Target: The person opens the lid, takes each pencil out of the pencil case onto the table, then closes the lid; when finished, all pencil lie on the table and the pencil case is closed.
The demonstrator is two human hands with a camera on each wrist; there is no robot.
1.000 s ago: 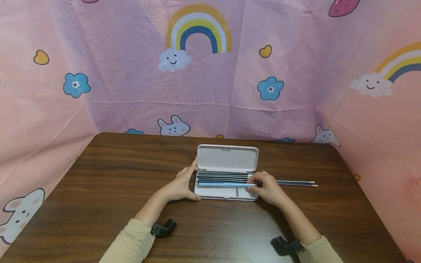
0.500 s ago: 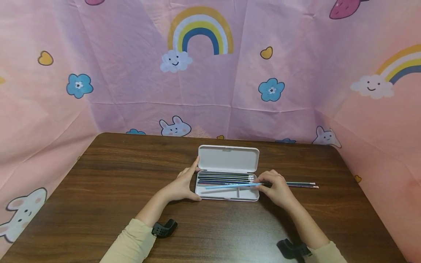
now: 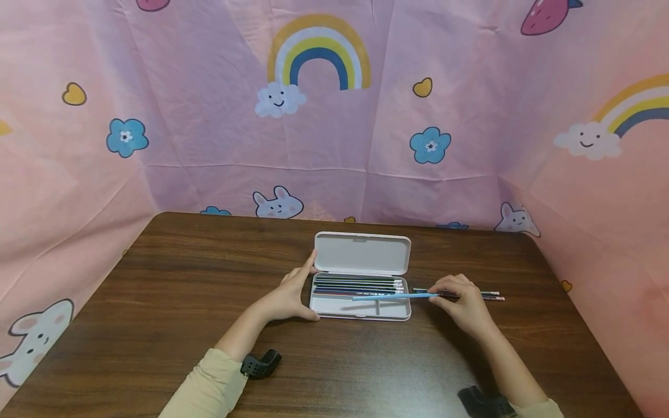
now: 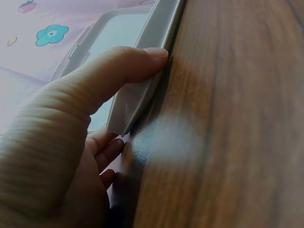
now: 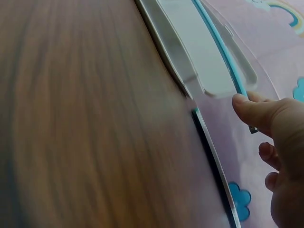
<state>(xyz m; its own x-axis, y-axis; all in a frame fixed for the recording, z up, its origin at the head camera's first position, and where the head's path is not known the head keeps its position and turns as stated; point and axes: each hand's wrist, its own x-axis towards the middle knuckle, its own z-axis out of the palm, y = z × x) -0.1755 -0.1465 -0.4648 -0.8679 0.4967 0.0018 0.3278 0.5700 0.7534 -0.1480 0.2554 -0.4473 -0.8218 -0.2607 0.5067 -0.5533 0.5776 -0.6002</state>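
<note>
An open white pencil case (image 3: 345,306) lies on the table, its lid (image 3: 362,253) tilted up at the back. Several dark pencils (image 3: 355,284) lie side by side in its tray, eraser ends to the right. My left hand (image 3: 284,299) holds the case's left end, thumb (image 4: 142,61) against the front wall. My right hand (image 3: 465,303) pinches a light blue pencil (image 3: 394,296) near its right end between thumb and fingers. That pencil (image 5: 221,47) slants over the tray and sticks out past the case's right edge.
Beyond the case, a few more pencils (image 3: 491,295) lie on the brown wooden table (image 3: 209,261), partly behind my right hand. A patterned cloth (image 3: 334,133) hangs around the table's back and sides. Dark wrist devices (image 3: 261,364) sit at both cuffs.
My right hand has moved right, drawing the light blue pencil partly out past the case's right end. My left hand stays on the case.
</note>
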